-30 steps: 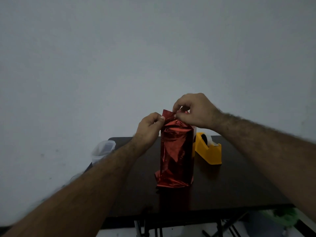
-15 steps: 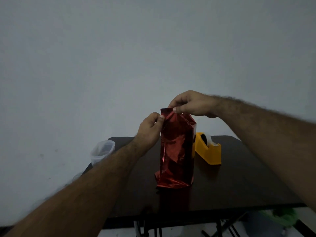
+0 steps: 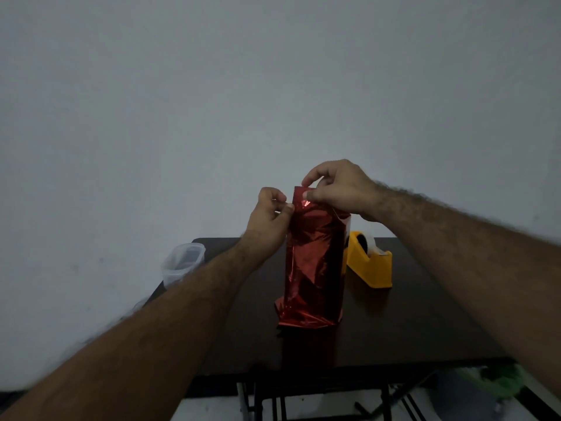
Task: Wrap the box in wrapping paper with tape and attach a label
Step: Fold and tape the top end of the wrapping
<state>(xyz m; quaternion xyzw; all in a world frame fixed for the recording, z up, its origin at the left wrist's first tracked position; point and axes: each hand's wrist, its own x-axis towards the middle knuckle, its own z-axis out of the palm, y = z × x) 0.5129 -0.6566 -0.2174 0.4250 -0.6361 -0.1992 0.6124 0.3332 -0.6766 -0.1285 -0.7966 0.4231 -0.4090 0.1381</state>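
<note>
The dark bench (image 3: 425, 323) carries everything; the box in red foil wrapping paper (image 3: 315, 262) stands upright at its middle, the paper's open top rising above it; just behind to the right sits a yellow tape dispenser (image 3: 370, 265), and a clear plastic container (image 3: 182, 262) stands at the bench's left edge; the right hand (image 3: 337, 189) has its grip pinching the paper's top edge, while the left hand (image 3: 270, 220) pinches the upper left edge. Likely risks: the thin foil may tear or crease under uneven pulling; the tall box could tip; no label is visible.
</note>
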